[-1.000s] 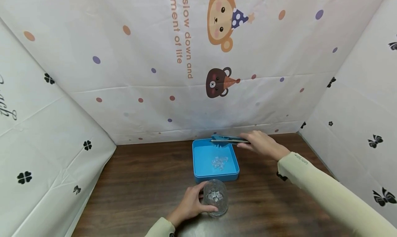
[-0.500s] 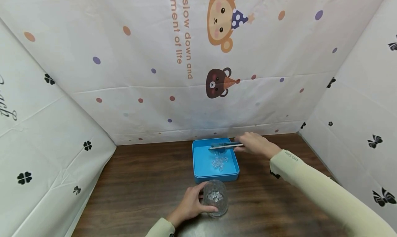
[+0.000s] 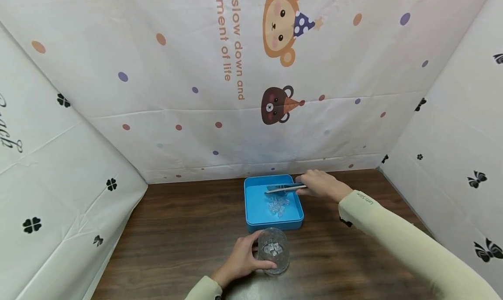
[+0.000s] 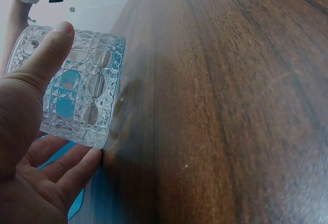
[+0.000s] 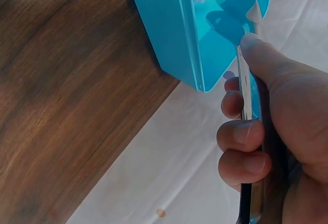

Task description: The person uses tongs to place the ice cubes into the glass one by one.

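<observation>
My left hand (image 3: 240, 258) holds a clear glass tumbler (image 3: 281, 255) upright on the wooden table, several clear pieces lying in its bottom. The left wrist view shows the tumbler's cut pattern (image 4: 66, 108), with the thumb over its near side and the fingers by its base. My right hand (image 3: 320, 185) grips metal tongs (image 5: 244, 73) by their arms. One end of the tongs is a spoon bowl, the other a fork with tines. These ends reach into a blue tray (image 3: 255, 204), just behind a small heap of clear, ice-like pieces (image 3: 277, 208).
The brown wooden table (image 3: 188, 230) carries the tray near its back edge, the tumbler just in front. A printed white cloth (image 3: 188, 64) stands as a wall behind, with further white cloth walls at left (image 3: 70, 195) and right (image 3: 452, 129).
The right hand has brought the tongs down and slightly forward into the tray, toward the clear pieces, and their ends look closer together. The left hand and tumbler have stayed put.
</observation>
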